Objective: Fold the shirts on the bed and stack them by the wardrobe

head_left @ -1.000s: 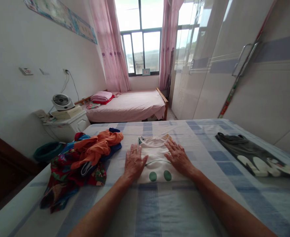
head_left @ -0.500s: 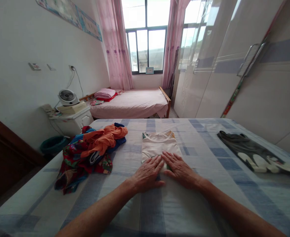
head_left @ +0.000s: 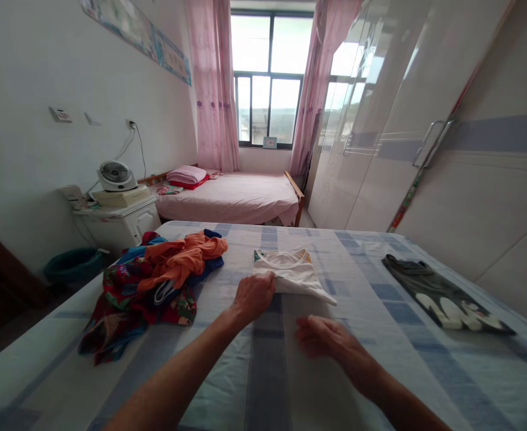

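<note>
L hand (head_left: 254,294) pinches near edge of white shirt (head_left: 292,275), prob. to steady it, just beyond both hands on bed (head_left: 227,383). R hand (head_left: 323,336) blurred, off cloth; can't tell if closed. Clothes pile (head_left: 176,263) left, dk garment (head_left: 425,279) right, prob. avoiding mix-ups.

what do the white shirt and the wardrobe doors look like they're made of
White shirt: matte, soft fabric, probably cotton knit, since it bends and creases softly. Wardrobe doors: smooth, glossy panels, perhaps lacquered board; they mirror the window.
</note>
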{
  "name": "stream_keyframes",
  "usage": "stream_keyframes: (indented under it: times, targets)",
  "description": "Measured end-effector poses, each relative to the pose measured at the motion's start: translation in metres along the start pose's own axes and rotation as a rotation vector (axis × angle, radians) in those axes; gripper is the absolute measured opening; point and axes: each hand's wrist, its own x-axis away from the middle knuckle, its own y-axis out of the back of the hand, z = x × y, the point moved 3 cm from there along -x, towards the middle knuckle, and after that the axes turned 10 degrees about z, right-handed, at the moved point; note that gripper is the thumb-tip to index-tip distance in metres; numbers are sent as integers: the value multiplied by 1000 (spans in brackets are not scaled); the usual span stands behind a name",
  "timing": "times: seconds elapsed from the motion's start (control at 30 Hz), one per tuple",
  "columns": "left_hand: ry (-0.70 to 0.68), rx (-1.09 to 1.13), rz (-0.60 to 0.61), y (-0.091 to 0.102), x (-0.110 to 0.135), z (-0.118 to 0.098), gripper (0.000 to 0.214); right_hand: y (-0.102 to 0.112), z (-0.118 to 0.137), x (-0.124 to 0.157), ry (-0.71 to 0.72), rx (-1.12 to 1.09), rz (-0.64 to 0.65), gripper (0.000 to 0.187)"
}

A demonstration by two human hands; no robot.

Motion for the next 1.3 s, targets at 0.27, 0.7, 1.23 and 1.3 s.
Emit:
stream_keyframes:
  times: [0.27,0.7,1.23,1.3]
  targets:
    - [-357,168,-125,-25,13,6,34,-22,-12,-68,78,-822,-31,39]
    - [-88,688,-78,-41,3,46,42,70,52,-25,401,-689,-548,18]
    - [3,782,-14,-46,-1,50,38,321,57,64,317,-171,-1089,23]
    - [5,779,-9,-47,-1,51,38,325,12,76,231,-73,-1164,27]
